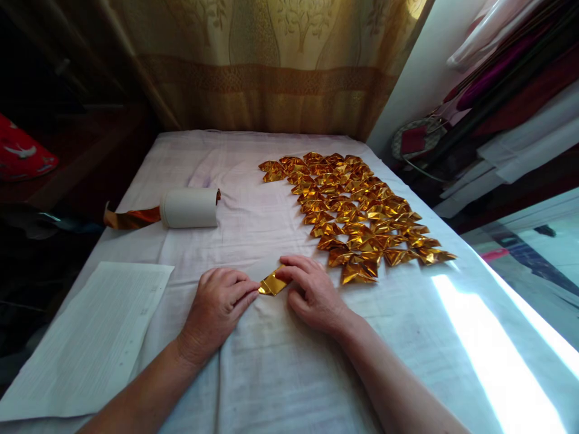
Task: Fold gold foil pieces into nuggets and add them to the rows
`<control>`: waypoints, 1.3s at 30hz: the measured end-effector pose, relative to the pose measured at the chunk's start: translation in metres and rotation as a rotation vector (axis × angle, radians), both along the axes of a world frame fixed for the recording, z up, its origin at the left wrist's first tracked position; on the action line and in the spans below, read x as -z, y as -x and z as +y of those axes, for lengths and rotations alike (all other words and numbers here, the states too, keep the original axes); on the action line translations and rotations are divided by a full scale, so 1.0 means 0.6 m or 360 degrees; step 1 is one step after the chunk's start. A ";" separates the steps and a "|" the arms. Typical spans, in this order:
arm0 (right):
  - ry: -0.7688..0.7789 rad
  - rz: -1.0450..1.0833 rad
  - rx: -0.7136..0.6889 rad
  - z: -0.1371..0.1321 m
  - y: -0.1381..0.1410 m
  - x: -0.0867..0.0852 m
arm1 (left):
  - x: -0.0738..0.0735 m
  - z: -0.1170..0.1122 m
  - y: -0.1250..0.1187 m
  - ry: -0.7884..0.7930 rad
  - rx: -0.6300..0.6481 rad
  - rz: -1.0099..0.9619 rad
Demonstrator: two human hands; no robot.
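Observation:
A small piece of folded gold foil paper (272, 283) lies flat on the white cloth between my two hands. My left hand (221, 295) pinches its left pointed corner between thumb and fingers. At its right end, my right hand (312, 292) holds it, the fingers curled over the top edge and the thumb below. Just beyond my right hand, many folded gold foil pieces (357, 217) with pointed ends lie in close rows on the cloth.
The cloth-covered table (253, 374) carries a white roll (190, 208) with a foil strip (136, 218) coming out at its left. Printed paper (90, 337) lies at the left. A gold curtain (271, 66) hangs behind; clothes (511, 102) hang at the right.

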State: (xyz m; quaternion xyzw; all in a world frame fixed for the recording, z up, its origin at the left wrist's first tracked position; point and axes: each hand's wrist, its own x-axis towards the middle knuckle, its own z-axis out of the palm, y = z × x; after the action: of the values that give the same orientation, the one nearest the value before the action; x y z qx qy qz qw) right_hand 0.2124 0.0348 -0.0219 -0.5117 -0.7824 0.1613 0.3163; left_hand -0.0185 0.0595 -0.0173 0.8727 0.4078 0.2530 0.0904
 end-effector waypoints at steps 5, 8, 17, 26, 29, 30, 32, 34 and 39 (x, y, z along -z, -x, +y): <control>-0.0041 -0.0004 -0.0005 0.004 -0.006 0.009 | -0.008 0.000 0.001 -0.0233 -0.0054 0.0120; -0.0125 -0.0016 -0.0001 0.005 -0.005 0.014 | -0.012 -0.002 -0.001 -0.0343 -0.0024 0.0178; -0.0200 -0.0064 0.0015 -0.001 0.020 0.014 | -0.005 -0.009 -0.004 -0.0309 0.0037 0.0254; -0.0341 -0.0257 -0.0022 -0.002 0.011 0.010 | -0.012 0.000 0.007 -0.0534 0.0131 0.0295; -0.0408 -0.0318 -0.0096 0.000 0.003 0.005 | -0.015 0.001 0.011 -0.0469 0.0190 0.0288; -0.0402 -0.0318 -0.0133 0.001 0.001 0.003 | -0.016 0.000 0.010 -0.0443 0.0199 0.0285; -0.0348 -0.0284 -0.0202 0.003 -0.001 0.001 | -0.019 -0.005 0.007 -0.0393 0.0211 0.0288; -0.0262 -0.0218 -0.0269 0.004 -0.003 -0.001 | -0.019 -0.011 0.002 -0.0357 0.0207 0.0300; -0.0105 -0.0064 -0.0410 0.010 -0.013 0.001 | -0.011 -0.030 -0.008 -0.0421 0.0141 0.0323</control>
State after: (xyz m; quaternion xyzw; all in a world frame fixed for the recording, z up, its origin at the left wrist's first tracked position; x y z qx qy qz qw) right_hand 0.2202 0.0409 -0.0225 -0.3995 -0.8526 0.1645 0.2938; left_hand -0.0140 0.0414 -0.0108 0.9151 0.3393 0.2108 -0.0558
